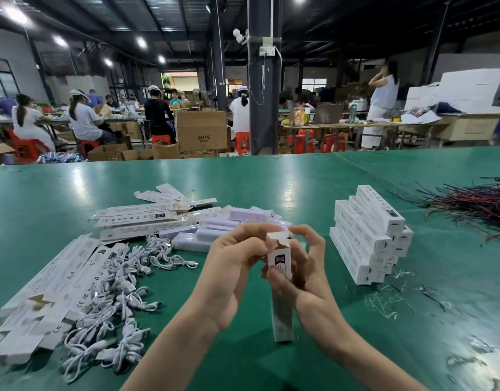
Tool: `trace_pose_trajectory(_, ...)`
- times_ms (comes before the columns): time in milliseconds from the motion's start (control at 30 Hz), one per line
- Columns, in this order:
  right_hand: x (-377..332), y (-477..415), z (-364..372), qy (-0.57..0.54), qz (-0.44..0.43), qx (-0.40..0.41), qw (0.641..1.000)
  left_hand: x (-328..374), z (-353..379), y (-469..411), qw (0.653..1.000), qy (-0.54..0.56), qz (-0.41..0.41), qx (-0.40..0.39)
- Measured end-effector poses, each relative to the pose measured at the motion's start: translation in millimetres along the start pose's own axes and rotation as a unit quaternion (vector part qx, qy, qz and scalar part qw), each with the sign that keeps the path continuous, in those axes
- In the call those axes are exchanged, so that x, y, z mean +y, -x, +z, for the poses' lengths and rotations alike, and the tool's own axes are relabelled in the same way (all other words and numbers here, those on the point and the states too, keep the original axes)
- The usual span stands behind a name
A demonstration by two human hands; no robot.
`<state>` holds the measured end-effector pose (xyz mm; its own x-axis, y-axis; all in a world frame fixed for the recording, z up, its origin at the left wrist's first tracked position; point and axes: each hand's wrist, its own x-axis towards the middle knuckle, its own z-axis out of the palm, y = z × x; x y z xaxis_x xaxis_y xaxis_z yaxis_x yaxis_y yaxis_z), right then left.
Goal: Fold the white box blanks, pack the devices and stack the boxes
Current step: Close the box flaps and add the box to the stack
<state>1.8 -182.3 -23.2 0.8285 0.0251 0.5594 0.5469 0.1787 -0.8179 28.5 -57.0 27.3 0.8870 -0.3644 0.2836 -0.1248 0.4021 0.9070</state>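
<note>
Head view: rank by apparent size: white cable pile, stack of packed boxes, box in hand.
1. white cable pile
2. stack of packed boxes
3. box in hand; nearest the camera, so it looks oversized.

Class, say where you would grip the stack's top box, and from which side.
Probably mid-length, pinching across its narrow width from above: the top box lies flat and long on the stack, with nothing over it.

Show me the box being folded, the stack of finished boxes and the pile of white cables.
box being folded [279, 262]: head view, printed front face.
stack of finished boxes [364, 238]: head view, side of an upper box.
pile of white cables [122, 289]: head view, middle of the tangle.
</note>
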Motion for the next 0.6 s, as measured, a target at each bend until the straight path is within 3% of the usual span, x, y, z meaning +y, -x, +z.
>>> trace_pose_trajectory(333,2.6,-3.0,2.6,-0.018,0.012,-0.020,1.000,-0.7,4.8,4.0,0.985,-0.104,0.123,0.057)
trace_pose_trajectory(600,0.6,-3.0,2.0,-0.013,0.021,-0.025,0.999,4.8,-4.2,1.4,0.977,-0.158,0.141,0.036)
